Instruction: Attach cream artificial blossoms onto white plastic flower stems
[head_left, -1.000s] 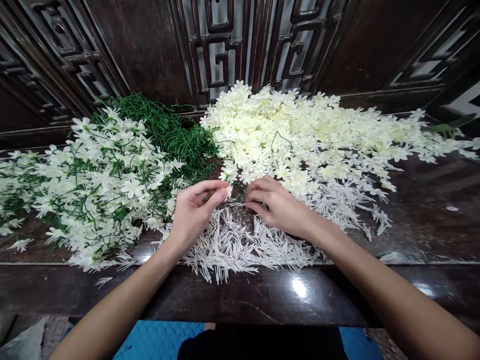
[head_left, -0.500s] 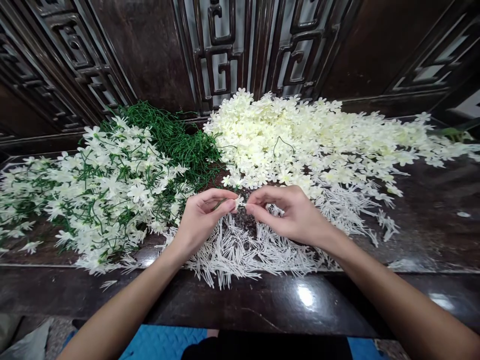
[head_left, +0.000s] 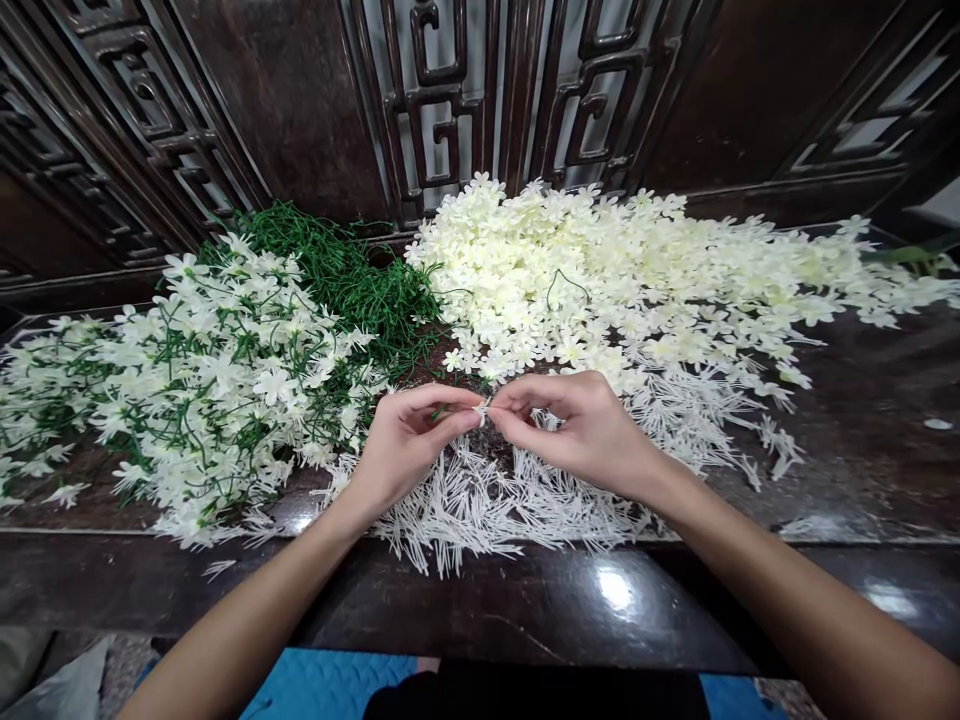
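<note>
My left hand is closed in a pinch around a small white artificial flower; part of a green stem shows behind its fingers. Thumb and forefinger of my right hand are pinched at the flower's other side, apparently on a thin white stamen, mostly hidden by the fingertips. Beneath both hands lies a heap of loose white stamens. Left of my hands is a pile of white flowers on green stems. Behind them, bunched bare green stems lie beside a large heap of pale yellow-white blossoms.
Everything lies on a dark, glossy wooden bench with a carved lattice back close behind the heaps. A few stray stamens are near the front edge. A blue quilted mat is below.
My hands have come closer together, with the right fingertips now almost against the flower. The short white stretch that showed between them is mostly covered. The piles look the same.
</note>
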